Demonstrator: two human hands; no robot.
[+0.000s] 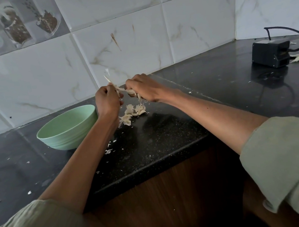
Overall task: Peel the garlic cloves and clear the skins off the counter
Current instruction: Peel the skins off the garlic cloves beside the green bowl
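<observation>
From the head camera, both bare hands meet above the black speckled stone counter, close to the white marbled tile wall. The left hand is curled into a fist around a strip of pale papery garlic skin, whose stiff tip sticks up past the knuckles. The right hand has its fingers curled round a garlic piece with loose skin hanging from it (how much of the clove is bare cannot be told, since the fingers cover most of it). The two hands are nearly touching, with the skin stretched between them.

Directly beneath the hands lies a small heap of cream-coloured garlic cloves and skins on the counter. Just left of the left wrist stands a pale green round bowl; its inside is hidden from this angle. Small white skin flakes are scattered across the counter towards its front edge. Well apart, at the far right near the corner, sits a small black box with a black cable, more skin scraps lying beside it.
</observation>
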